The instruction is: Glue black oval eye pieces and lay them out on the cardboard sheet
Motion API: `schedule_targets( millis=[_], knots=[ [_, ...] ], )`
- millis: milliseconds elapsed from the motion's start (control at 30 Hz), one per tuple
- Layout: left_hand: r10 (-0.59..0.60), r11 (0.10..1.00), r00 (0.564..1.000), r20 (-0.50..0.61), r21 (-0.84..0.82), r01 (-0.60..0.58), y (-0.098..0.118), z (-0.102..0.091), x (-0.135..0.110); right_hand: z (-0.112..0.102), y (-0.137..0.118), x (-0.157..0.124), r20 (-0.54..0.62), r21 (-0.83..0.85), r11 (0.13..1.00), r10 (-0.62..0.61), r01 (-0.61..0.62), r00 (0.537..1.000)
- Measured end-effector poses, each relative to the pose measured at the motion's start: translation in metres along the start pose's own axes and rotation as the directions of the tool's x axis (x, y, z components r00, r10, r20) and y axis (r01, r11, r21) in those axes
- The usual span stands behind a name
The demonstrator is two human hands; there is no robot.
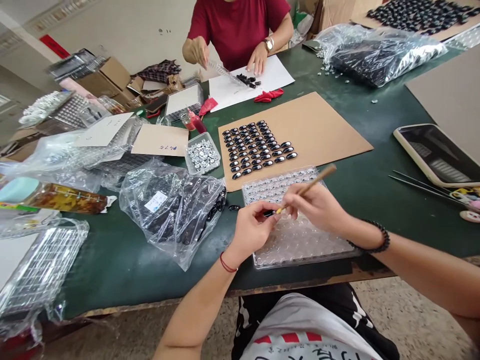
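Observation:
Between the fingertips of my left hand [254, 227] is a small black oval piece [268, 213]. My right hand [313, 207] grips a thin wooden stick [317, 181], its yellowish tip touching or very near the piece. Both hands are over a clear plastic tray [300, 247] whose far rows hold small shiny round parts. Beyond the tray lies a brown cardboard sheet [318, 125] with rows of black oval pieces [251, 145], each with a shiny top. One loose black piece [234, 207] rests left of my left hand.
To the left are a plastic bag of black pieces [168, 200], a box of small silvery parts [203, 154] and a bottle [67, 196]. Tweezers [423, 187] and a phone [438, 150] lie right. Across the table, a person in a red shirt [240, 25] handles a clear tray [225, 72].

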State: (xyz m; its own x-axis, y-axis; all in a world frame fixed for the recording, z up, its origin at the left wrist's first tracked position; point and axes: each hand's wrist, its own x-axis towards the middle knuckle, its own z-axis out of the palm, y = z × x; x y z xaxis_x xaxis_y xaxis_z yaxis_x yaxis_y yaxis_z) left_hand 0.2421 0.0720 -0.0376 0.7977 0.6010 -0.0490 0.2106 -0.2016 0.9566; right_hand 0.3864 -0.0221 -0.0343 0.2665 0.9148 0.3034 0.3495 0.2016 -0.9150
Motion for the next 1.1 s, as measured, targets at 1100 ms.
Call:
schedule_targets(
  millis=[1100],
  knots=[
    [-0.046,0.649,0.998,-0.051,0.758,0.068,-0.033,-0.079,-0.003,-0.092,0.132,0.140,-0.253,-0.571,0.782,0.125,-0.252,0.959]
  ],
)
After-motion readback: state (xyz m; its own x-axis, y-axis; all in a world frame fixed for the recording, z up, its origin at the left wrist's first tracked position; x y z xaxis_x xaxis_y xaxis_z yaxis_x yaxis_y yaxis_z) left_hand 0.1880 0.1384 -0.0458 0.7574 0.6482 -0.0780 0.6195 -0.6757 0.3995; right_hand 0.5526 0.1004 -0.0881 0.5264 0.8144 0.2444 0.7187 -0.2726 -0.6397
